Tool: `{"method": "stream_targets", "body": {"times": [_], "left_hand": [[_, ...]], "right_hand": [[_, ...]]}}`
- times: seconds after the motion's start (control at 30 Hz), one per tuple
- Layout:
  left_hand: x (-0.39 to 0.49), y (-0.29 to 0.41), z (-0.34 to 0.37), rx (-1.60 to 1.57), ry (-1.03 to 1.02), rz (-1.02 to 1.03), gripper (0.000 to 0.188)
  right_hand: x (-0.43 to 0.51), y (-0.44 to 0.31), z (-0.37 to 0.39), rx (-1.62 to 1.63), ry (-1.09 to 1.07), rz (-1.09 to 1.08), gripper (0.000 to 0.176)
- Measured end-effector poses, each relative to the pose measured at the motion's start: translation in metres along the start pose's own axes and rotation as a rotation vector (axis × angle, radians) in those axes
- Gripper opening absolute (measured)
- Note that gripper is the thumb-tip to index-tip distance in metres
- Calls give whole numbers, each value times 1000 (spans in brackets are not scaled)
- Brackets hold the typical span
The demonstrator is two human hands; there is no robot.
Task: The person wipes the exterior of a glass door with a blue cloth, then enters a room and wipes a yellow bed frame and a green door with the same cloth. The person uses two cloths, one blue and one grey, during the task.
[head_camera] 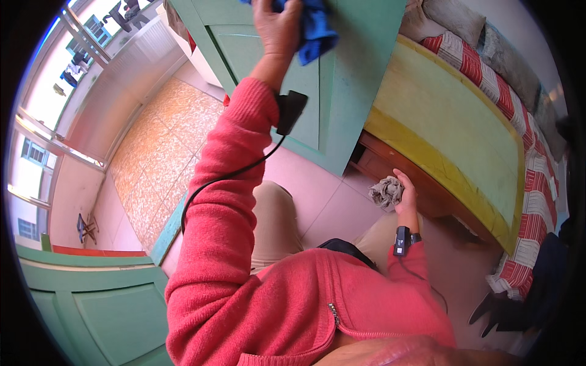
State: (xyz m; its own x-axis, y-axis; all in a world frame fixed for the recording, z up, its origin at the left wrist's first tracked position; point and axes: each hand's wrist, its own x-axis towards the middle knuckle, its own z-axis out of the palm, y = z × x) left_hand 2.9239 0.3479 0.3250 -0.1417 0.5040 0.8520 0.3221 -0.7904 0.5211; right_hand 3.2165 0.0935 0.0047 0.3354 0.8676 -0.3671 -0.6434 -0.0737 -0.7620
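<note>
My left hand (278, 28) is raised at the top of the view, gripping a blue cloth (318, 39). The cloth lies over the upper part of a green panelled door (297, 114); part of it is cut off by the frame's top edge. Lower down on the right, my right hand (406, 194) holds a crumpled grey cloth (387, 192) beside the front of a brown wooden table (412, 169). Both wrists carry black devices with cables.
A yellow-green cover (448, 100) drapes the table. Behind it stands a seat with a red and white striped cover (526, 128) and cushions (510, 64). A second green door panel (119, 311) is at lower left, by a tan-tiled balcony floor (160, 142). A person's dark shoes (485, 315) show at lower right.
</note>
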Motion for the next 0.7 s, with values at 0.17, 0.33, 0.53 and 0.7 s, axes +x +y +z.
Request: {"method": "stream_targets", "body": {"times": [0.17,0.33,0.53,0.7], "left_hand": [[-84,40,62,-57,-45,400,30],[-197,9,55,-16,-345,198,32],[-274,-38,37,-9,-302,-372,40],[-207,-36,42,8,-19,-39,37]], "right_hand": [[-2,-1,11,-6,-17,13,28],[-5,-3,8,0,46,-12,27],[1,2,0,-30,-14,17,27],[6,5,-4,-33,18,21,28]]}}
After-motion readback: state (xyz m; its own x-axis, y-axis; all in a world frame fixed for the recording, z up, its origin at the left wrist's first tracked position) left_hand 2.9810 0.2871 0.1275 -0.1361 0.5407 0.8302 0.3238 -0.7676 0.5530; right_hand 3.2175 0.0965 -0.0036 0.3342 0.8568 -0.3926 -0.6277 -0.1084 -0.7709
